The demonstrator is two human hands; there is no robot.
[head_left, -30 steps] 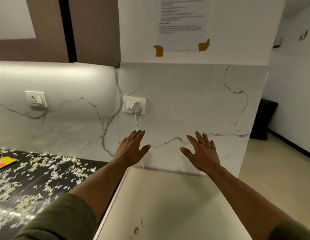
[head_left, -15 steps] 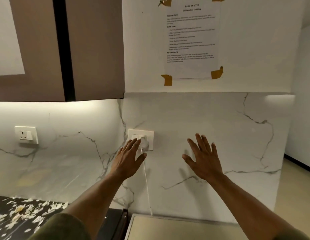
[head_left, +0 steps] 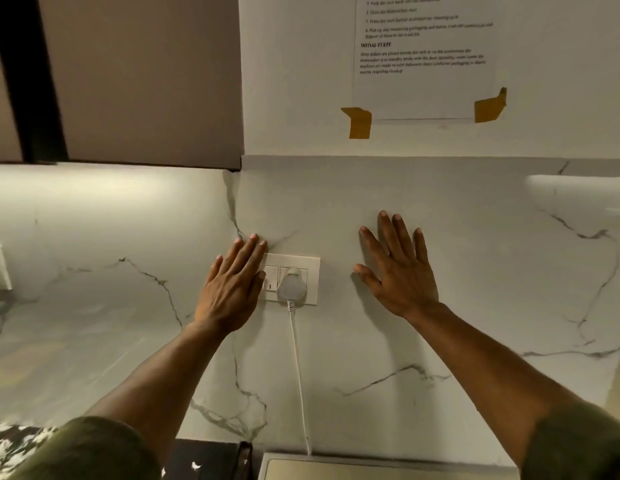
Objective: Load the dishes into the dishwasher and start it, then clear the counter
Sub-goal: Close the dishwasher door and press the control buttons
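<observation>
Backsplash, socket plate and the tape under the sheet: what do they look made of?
The backsplash looks like marble or marble-look stone, matte, judging by its dark branching veins. The socket plate seems smooth white plastic with a faint sheen. The tape looks like tan paper masking tape, dull and creased.

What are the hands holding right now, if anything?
Nothing is held. The left hand is open, its fingers spread in front of the socket plate, and the right hand is open before the marble wall.
</observation>
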